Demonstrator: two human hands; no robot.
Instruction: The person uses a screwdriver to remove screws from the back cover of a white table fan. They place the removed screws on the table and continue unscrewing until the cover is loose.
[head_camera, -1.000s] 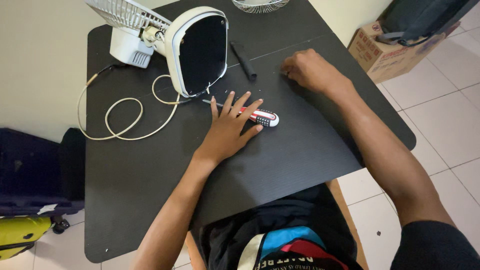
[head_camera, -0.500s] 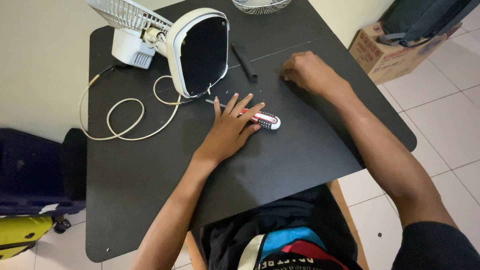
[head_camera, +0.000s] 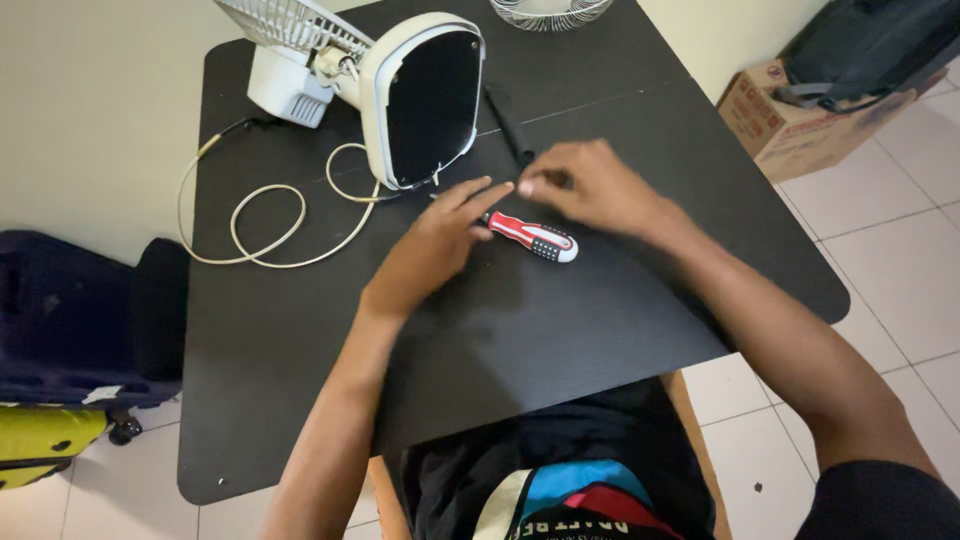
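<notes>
two bare hands meet over one black table (head_camera: 300, 400), seen from a camera worn on the person's head. left hand (head_camera: 440, 245) lies with fingers stretched forward and slightly spread, not closed on anything; its fingers rest across the shaft end of one red-and-white screwdriver (head_camera: 530, 236), which lies flat near the table's middle, its black-tipped handle pointing toward the person's right. right hand (head_camera: 590, 185) sits just beyond the screwdriver with fingertips pinched narrowly together beside the left fingertips; whether something small is held in that pinch cannot be told. one white fan housing (head_camera: 420, 100) stands on its edge just past the left hand, its dark open back facing the person. one white fan base with a wire grille (head_camera: 285, 60) lies behind it, at the far left of the table. one cream power cord (head_camera: 265, 225) loops across the left side. one black rod-shaped tool (head_camera: 508, 122) lies beyond the right hand. one second wire grille (head_camera: 550, 12) shows at the far edge. one cardboard box (head_camera: 790, 120) sits on the tiled floor, with one dark bag (head_camera: 870, 45) on top.
</notes>
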